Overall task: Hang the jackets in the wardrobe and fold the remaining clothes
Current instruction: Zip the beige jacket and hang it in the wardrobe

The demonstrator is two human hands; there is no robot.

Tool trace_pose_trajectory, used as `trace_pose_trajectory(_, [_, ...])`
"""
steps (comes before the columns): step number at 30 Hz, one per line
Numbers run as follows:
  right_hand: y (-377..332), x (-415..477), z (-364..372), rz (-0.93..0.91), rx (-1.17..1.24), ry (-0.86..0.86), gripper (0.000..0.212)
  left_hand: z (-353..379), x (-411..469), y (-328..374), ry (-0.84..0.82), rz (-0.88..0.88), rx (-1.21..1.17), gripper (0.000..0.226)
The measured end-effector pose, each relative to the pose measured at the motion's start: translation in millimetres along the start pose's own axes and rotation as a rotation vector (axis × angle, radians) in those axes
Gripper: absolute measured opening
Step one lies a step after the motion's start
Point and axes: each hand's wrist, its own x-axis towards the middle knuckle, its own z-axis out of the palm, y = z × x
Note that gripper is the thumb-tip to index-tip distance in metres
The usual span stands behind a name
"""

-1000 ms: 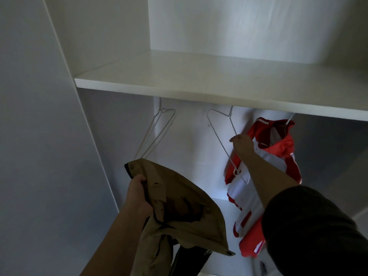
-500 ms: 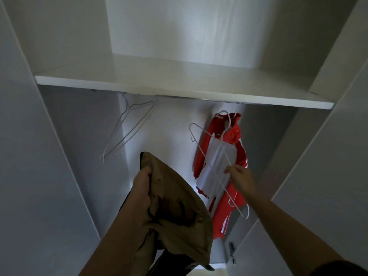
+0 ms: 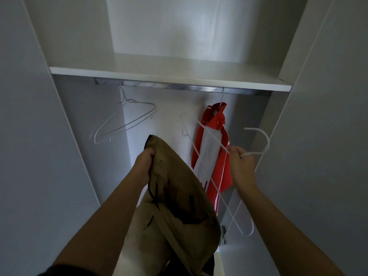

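Observation:
My left hand [image 3: 143, 165] grips the collar edge of a tan jacket [image 3: 175, 202], which hangs down in front of the open wardrobe. My right hand [image 3: 240, 163] is closed around the neck of a white wire hanger [image 3: 256, 145], held off the rail with its hook pointing up and right. A red and white jacket [image 3: 216, 148] hangs from the metal rail [image 3: 179, 87] behind the hanger. Another bare white hanger [image 3: 127, 120] hangs at the rail's left end.
A white shelf [image 3: 169, 75] runs across the wardrobe just above the rail. White side panels close in on the left [image 3: 29, 136] and right [image 3: 318, 136]. A small metal hinge [image 3: 224, 233] sits low on the right panel.
My right hand has lifted the white hanger off the rail and drawn it toward me and to the right. The tan jacket stays in my left hand. The view has pulled back.

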Motion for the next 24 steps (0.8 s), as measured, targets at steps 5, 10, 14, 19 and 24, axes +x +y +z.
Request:
trace_pose_trajectory(5, [-58,-26,-23,-0.120,0.365,0.113,0.033,21,-17,-7,-0.060,-0.022,-0.005,0.035])
trace_pose_trajectory(10, [-79,-43,-21,-0.062,0.663,0.122,0.043,36,-26,-1,-0.113,-0.019,-0.014,0.033])
trace_pose_trajectory(14, [-71,-62,-12,-0.040,0.709,0.134,0.043,45,-36,11,-0.157,0.030,-0.049,0.029])
trace_pose_trajectory(19, [-36,-83,9,0.064,0.555,0.041,0.042,55,-54,52,-0.179,0.100,-0.132,0.031])
trace_pose_trajectory(24, [1,-101,6,0.043,0.319,-0.138,0.038,37,-54,114,-0.163,0.217,-0.126,0.043])
